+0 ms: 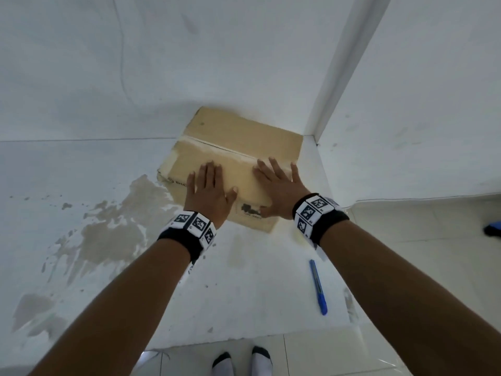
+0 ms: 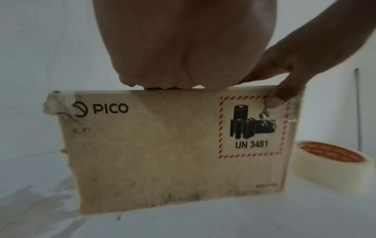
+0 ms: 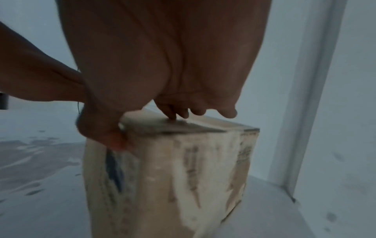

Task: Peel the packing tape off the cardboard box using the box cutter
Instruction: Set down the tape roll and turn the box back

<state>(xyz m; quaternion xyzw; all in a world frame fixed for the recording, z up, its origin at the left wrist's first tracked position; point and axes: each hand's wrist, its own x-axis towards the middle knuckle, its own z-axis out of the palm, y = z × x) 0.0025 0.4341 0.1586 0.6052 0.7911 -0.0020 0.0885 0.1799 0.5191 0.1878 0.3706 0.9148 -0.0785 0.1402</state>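
A brown cardboard box stands on the white table, with "PICO" and a battery label on its near face. My left hand lies flat on the box top, fingers straight. My right hand lies spread on the top beside it, its thumb hooked over the near edge onto clear packing tape at the label corner. Torn tape clings to the box's left corner. The blue box cutter lies on the table near my right forearm, with no hand on it.
A roll of tape sits on the table just right of the box. A white wall corner post rises behind the box's right side. Brownish stains mark the table at left. The table's front edge is above my feet.
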